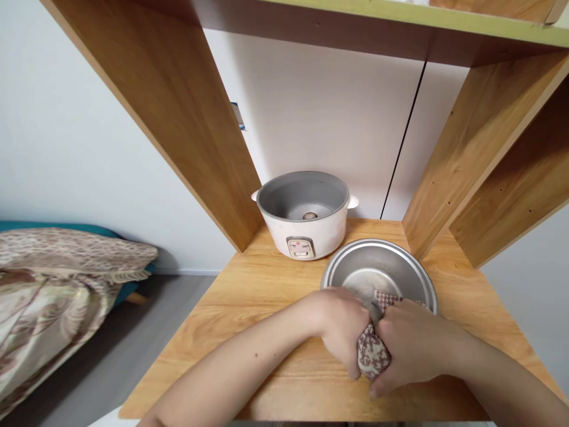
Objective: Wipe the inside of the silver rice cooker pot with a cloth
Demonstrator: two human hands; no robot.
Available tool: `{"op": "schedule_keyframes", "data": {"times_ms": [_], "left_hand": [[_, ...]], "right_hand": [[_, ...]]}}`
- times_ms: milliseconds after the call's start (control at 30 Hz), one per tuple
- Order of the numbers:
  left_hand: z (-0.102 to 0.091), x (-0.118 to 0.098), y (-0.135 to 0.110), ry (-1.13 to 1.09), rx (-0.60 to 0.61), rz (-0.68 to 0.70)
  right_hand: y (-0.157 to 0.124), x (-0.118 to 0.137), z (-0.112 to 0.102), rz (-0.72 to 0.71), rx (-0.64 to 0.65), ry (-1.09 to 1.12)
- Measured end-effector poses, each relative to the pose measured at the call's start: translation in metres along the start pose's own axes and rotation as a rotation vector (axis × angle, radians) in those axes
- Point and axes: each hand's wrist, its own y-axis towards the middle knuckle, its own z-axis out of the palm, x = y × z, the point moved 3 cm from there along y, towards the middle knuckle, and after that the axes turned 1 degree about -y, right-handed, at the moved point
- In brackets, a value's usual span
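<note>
My left hand [344,323] and my right hand [411,338] are both closed on a brown and white patterned cloth [372,354], bunched between them. The hands meet over the near rim of a round metal basin [420,270]. Another bit of the cloth pokes out above my right hand, over the basin. Some water seems to lie in the basin, though my hands hide its near part. Behind it to the left stands a white rice cooker body [273,228], lidless, with a grey inside and no inner pot.
All this stands on a wooden desk [222,332]. Wooden uprights [178,118] rise on both sides, and a shelf [338,29] spans overhead. A white panel [320,118] closes the back. At left, a sofa [66,296] is draped with patterned cloth.
</note>
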Motion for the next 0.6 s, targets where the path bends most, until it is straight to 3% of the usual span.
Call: {"op": "schedule_keyframes", "data": {"times_ms": [100,600], "left_hand": [[-0.0006,-0.0004,-0.0002,0.001,0.002,0.003],[0.0007,0.0000,-0.0003,-0.023,-0.041,0.032]], "right_hand": [[-0.0005,-0.0002,0.0010,-0.041,-0.027,-0.013],[-0.0021,0.0051,-0.0012,0.040,-0.004,-0.075]]}}
